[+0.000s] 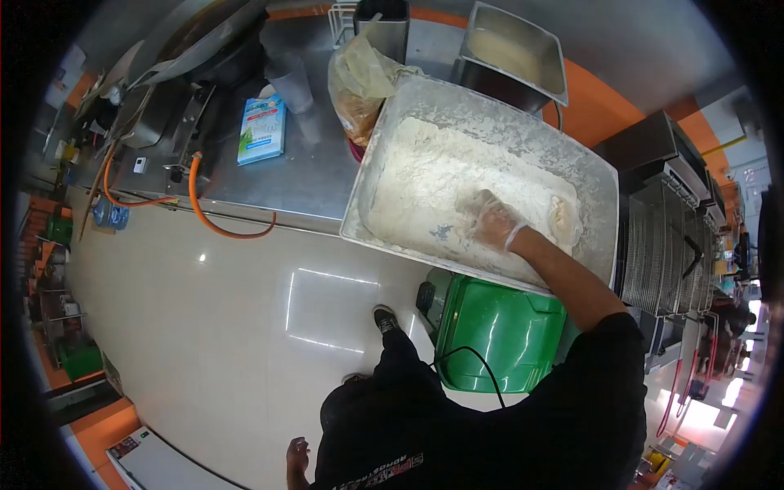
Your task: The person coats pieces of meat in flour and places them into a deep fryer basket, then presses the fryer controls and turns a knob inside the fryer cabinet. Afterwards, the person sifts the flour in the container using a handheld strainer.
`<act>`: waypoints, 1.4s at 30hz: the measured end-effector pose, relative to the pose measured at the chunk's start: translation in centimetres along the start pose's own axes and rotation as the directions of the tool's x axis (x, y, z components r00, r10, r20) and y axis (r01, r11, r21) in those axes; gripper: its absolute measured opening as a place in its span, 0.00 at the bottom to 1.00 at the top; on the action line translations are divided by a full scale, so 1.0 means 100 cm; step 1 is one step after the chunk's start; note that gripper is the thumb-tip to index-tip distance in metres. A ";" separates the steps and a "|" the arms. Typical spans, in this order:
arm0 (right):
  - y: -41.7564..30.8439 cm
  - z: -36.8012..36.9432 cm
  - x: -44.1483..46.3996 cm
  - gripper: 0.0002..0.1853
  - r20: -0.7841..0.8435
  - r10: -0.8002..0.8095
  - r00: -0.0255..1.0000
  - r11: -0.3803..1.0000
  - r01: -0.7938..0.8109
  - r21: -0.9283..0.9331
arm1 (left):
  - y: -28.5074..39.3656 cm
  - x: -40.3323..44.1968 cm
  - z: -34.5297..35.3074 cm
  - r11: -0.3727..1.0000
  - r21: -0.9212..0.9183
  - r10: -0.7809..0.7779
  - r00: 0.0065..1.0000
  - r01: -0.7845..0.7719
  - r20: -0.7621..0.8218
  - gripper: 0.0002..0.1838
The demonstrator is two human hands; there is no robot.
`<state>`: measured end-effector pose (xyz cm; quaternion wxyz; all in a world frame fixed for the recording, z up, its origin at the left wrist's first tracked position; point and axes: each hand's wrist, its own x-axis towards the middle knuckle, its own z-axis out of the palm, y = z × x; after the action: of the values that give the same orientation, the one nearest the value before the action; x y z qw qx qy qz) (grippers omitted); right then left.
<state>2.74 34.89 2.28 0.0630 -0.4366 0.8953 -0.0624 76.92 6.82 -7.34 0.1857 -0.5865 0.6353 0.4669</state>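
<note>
My right hand (492,221), in a clear plastic glove dusted white, is down in the white powder (441,175) of a large tub (600,184). Its fingers are blurred, and I cannot make out what they hold, if anything. A pale, powder-coated piece (563,219) lies in the tub to the right of that hand. Low in the view, my left hand (299,451) hangs bare beside my body over the floor, its fingers partly curled, with nothing visible in them.
A blue and white box (262,131), a clear cup (290,86) and a plastic bag (359,90) stand left of the tub. Behind it is a metal container (514,57). A green bin (502,335) stands below; wire baskets (657,253) are at the right.
</note>
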 end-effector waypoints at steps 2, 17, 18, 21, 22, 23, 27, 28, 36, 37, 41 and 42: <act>0.006 0.007 0.002 0.19 0.083 0.058 0.995 0.998 -0.060 0.020 | 0.001 0.012 -0.005 1.000 -0.007 -0.024 1.000 0.024 0.010 0.14; -0.025 -0.048 0.035 0.20 0.581 -0.144 0.801 0.920 -0.108 0.377 | 0.027 0.021 -0.013 0.999 0.038 -0.014 1.000 0.013 0.024 0.15; -0.038 -0.038 0.042 0.23 0.630 -0.192 0.752 0.921 -0.084 0.381 | 0.030 0.022 -0.014 1.000 -0.004 0.016 1.000 -0.016 0.019 0.15; -0.066 0.009 0.074 0.23 0.656 -0.092 0.749 0.979 -0.053 0.197 | 0.035 0.026 -0.016 0.997 0.064 -0.047 0.999 0.046 0.008 0.15; -0.066 0.035 0.088 0.22 0.582 -0.041 0.812 0.984 -0.068 0.164 | 0.037 0.026 -0.016 0.997 0.041 -0.058 0.998 0.058 -0.002 0.15; -0.064 0.047 0.098 0.22 0.502 0.007 0.865 0.987 -0.086 0.133 | 0.037 0.027 -0.016 0.998 0.036 -0.053 0.999 0.053 -0.008 0.15; -0.024 0.016 0.136 0.18 0.186 -0.109 0.976 0.885 0.010 0.466 | 0.026 0.028 -0.019 0.998 -0.030 -0.047 0.999 0.047 -0.025 0.15; -0.010 0.006 0.142 0.17 0.156 -0.050 0.987 0.899 -0.024 0.436 | 0.025 0.026 -0.017 0.997 -0.037 -0.065 0.997 0.063 -0.034 0.15; 0.072 -0.025 0.121 0.22 0.221 0.272 0.937 0.895 -0.330 0.301 | -0.011 0.016 -0.003 0.995 -0.094 -0.049 0.998 0.046 -0.032 0.16; 0.065 -0.034 0.118 0.23 0.287 0.298 0.910 0.928 -0.347 0.136 | -0.011 0.012 -0.001 0.996 -0.087 -0.038 0.998 0.034 -0.042 0.16; -0.005 -0.056 0.110 0.22 0.197 0.302 0.933 0.719 -0.358 0.596 | 0.021 0.000 -0.002 0.995 0.085 -0.056 0.998 0.057 -0.017 0.17; -0.002 -0.049 0.115 0.22 0.192 0.306 0.932 0.717 -0.359 0.598 | 0.022 0.002 -0.003 0.997 0.076 -0.020 1.000 0.021 -0.018 0.17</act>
<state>-4.93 26.01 6.48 0.2496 -0.2251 0.8839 -0.3253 74.95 6.14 -6.51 0.2071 -0.5897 0.6481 0.4352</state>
